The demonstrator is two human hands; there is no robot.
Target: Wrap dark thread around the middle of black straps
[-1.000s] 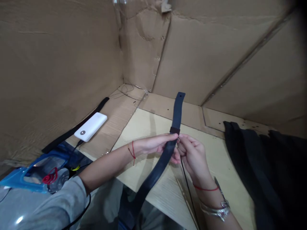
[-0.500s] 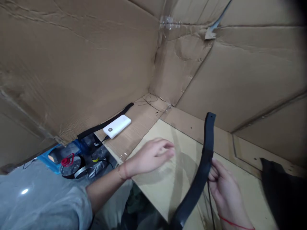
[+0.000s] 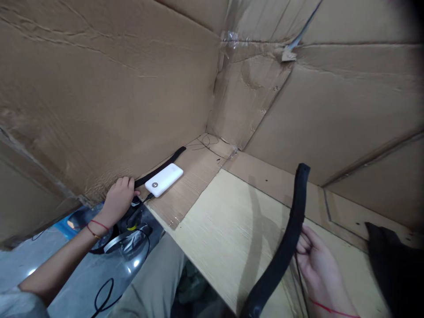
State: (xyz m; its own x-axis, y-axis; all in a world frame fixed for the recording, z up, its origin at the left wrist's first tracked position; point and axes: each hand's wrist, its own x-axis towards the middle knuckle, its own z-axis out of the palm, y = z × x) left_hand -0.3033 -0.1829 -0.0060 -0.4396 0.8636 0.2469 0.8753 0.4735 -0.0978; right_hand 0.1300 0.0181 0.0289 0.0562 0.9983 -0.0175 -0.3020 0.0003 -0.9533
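My right hand (image 3: 316,263) grips a long black strap (image 3: 291,234) low on the right; the strap curves up from the bottom edge and its free end stands above the pale wooden board (image 3: 228,225). My left hand (image 3: 119,196) has reached far to the left, its fingers curled on the near end of a second black strap (image 3: 162,165) that lies along the cardboard wall. A white power bank (image 3: 164,179) with a black cable lies just right of that hand.
Cardboard walls (image 3: 132,88) close in the left and back. A heap of black fabric (image 3: 394,260) lies at the right edge. Below my left hand are a blue tray (image 3: 68,221) and black cables (image 3: 106,296) on a shiny grey surface.
My left hand let go of the strap and swung left to the strap beside the power bank. My right hand keeps the strap alone. The view turned left.
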